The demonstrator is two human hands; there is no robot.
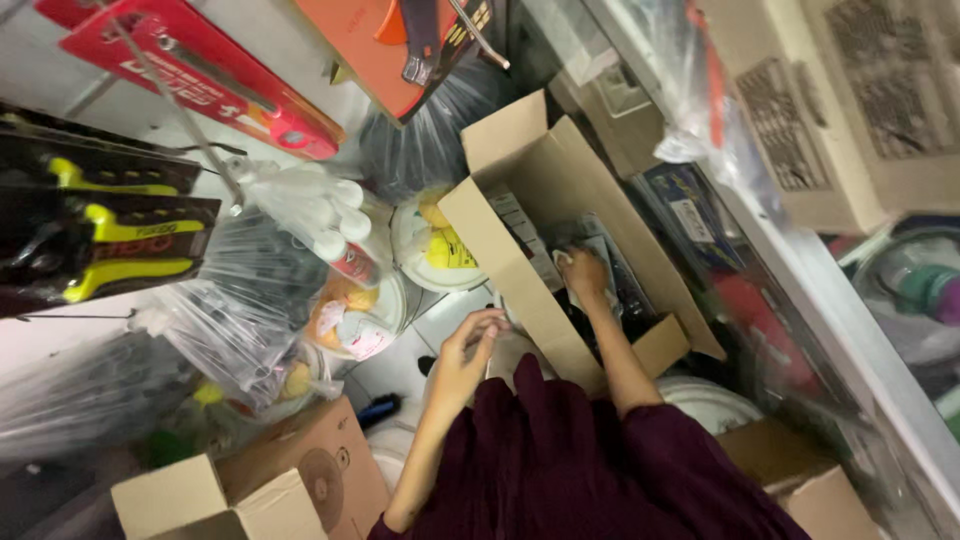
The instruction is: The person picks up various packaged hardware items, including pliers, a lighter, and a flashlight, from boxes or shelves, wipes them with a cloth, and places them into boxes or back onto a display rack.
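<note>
A cramped storeroom with a pale tiled floor (400,375), crowded with clear plastic bags (235,310) and stacked cartons; the right hand (585,272) reaches into an open cardboard box (560,190), pressing on dark packets (600,250), grip unclear; the left hand (468,345) rests half-curled, holding nothing, on the box's near wall.

Single head-worn camera, looking steeply down and tilted, close above an open cardboard box (590,250) amid crowded shelves; no second view
</note>
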